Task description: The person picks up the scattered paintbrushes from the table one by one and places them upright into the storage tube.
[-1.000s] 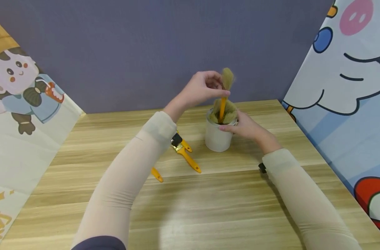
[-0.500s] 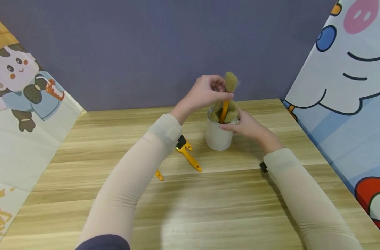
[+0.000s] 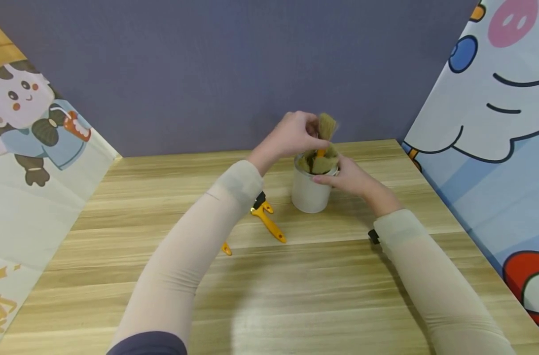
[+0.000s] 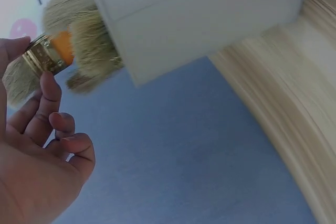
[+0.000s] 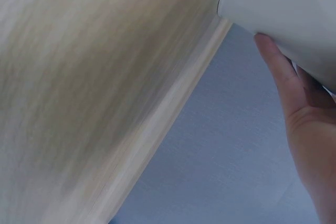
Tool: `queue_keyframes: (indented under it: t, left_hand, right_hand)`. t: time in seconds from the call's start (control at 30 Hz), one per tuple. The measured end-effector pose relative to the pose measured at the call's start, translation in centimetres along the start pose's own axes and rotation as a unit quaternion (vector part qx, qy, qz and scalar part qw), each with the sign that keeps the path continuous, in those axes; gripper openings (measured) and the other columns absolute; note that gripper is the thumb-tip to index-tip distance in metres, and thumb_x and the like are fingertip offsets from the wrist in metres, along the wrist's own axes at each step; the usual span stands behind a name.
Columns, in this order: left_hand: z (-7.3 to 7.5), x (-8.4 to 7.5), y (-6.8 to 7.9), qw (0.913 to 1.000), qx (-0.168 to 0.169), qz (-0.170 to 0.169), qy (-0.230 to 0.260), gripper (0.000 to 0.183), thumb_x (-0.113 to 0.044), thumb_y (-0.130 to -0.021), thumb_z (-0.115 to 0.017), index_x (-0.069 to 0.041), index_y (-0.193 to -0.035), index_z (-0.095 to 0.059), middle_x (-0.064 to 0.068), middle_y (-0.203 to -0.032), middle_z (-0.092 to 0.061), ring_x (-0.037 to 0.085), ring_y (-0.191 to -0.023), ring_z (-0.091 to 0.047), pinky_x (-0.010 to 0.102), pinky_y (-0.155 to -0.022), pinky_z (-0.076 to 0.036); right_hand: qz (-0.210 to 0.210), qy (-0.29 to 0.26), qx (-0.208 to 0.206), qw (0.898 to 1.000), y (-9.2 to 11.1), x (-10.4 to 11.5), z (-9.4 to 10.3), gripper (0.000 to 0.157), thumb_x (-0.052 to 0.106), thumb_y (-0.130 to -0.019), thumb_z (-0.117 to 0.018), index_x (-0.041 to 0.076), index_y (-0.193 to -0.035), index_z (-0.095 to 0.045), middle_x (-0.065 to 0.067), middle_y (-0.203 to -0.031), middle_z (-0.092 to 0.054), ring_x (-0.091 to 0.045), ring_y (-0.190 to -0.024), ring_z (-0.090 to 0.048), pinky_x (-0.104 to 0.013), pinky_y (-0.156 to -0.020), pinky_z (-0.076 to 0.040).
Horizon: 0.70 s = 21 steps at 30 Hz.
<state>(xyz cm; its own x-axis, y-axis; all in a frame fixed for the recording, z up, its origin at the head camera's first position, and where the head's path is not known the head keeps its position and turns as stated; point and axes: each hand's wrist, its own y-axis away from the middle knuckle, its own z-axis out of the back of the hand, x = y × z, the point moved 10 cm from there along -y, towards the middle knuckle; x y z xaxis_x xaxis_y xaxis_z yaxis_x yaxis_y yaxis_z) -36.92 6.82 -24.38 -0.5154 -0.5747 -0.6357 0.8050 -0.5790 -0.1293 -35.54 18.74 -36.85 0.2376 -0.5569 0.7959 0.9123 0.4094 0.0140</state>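
Observation:
In the head view my left hand (image 3: 293, 134) pinches a paintbrush (image 3: 327, 126) by its gold metal ferrule, bristles up, with its orange handle pointing down into a white can (image 3: 310, 195). The left wrist view shows thumb and fingertips on the ferrule (image 4: 44, 56). Several more tan brush bristles (image 4: 90, 40) stick out of the can's mouth. My right hand (image 3: 355, 180) holds the can by its right side near the rim, thumb in front. The right wrist view has the right hand (image 5: 304, 114) against the can wall; its other fingers are largely hidden.
An orange-handled brush (image 3: 272, 228) with a black part lies left of the can, a second orange handle end (image 3: 268, 208) beside it. Another handle end (image 3: 226, 249) shows from under the left sleeve. A grey-blue wall (image 3: 251, 74) stands behind the wooden table (image 3: 322, 296).
The paintbrush in my left hand has sunk lower into the can, and the hand has come down and slightly right with it. My right hand stays on the can.

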Motion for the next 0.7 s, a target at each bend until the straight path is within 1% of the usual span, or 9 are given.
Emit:
queue_keyframes:
  t: [0.17, 0.3, 0.43, 0.57, 0.7]
  left_hand:
    - [-0.8, 0.8, 0.0, 0.9986, 0.018, 0.016, -0.046, 0.036, -0.040, -0.094, -0.080, -0.015, -0.119, -0.072, -0.002, -0.107, -0.076, 0.011, -0.093, -0.070, 0.026, -0.080, -0.059]
    - [-1.0, 1.2, 0.0, 0.9971, 0.023, 0.026, -0.067, 0.042, -0.040, -0.094, -0.079, -0.013, -0.126, -0.071, -0.002, -0.110, -0.076, 0.011, -0.094, -0.071, 0.026, -0.082, -0.059]
    - [-1.0, 1.5, 0.0, 0.9957, 0.026, 0.037, -0.081, 0.044, -0.041, -0.096, -0.078, -0.013, -0.128, -0.070, -0.001, -0.109, -0.074, 0.012, -0.092, -0.070, 0.026, -0.081, -0.058]
    - [-1.0, 1.8, 0.0, 0.9951, 0.030, 0.042, -0.084, 0.046, -0.042, -0.097, -0.077, -0.013, -0.131, -0.069, -0.001, -0.110, -0.074, 0.012, -0.092, -0.069, 0.027, -0.081, -0.058]
    - [-1.0, 2.0, -0.1, 0.9945, 0.033, 0.047, -0.087, 0.049, -0.047, -0.096, -0.077, -0.014, -0.132, -0.070, -0.002, -0.117, -0.075, 0.010, -0.098, -0.070, 0.027, -0.085, -0.059]
  right_hand:
    - [0.008, 0.007, 0.002, 1.000, 0.0, 0.2, 0.0, 0.088, 0.040, -0.102, -0.073, 0.018, -0.170, -0.022, -0.015, -0.168, -0.042, -0.040, -0.152, -0.045, -0.062, -0.122, -0.039]
    - [0.011, 0.008, -0.002, 1.000, -0.1, 0.3, 0.1, 0.085, 0.039, -0.101, -0.074, 0.016, -0.169, -0.028, -0.016, -0.166, -0.044, -0.040, -0.151, -0.046, -0.061, -0.122, -0.039]
    - [0.011, 0.008, -0.005, 1.000, -0.2, 0.2, 0.1, 0.085, 0.039, -0.100, -0.075, 0.012, -0.167, -0.030, -0.018, -0.164, -0.047, -0.041, -0.149, -0.048, -0.061, -0.121, -0.040]
    - [0.008, 0.007, -0.006, 1.000, -0.2, 0.0, 0.1, 0.086, 0.040, -0.100, -0.075, 0.013, -0.168, -0.030, -0.018, -0.163, -0.047, -0.041, -0.148, -0.049, -0.061, -0.120, -0.040]
    - [0.008, 0.007, -0.006, 1.000, -0.2, -0.1, 0.1, 0.086, 0.040, -0.100, -0.075, 0.014, -0.168, -0.029, -0.018, -0.164, -0.046, -0.040, -0.149, -0.049, -0.061, -0.120, -0.040]
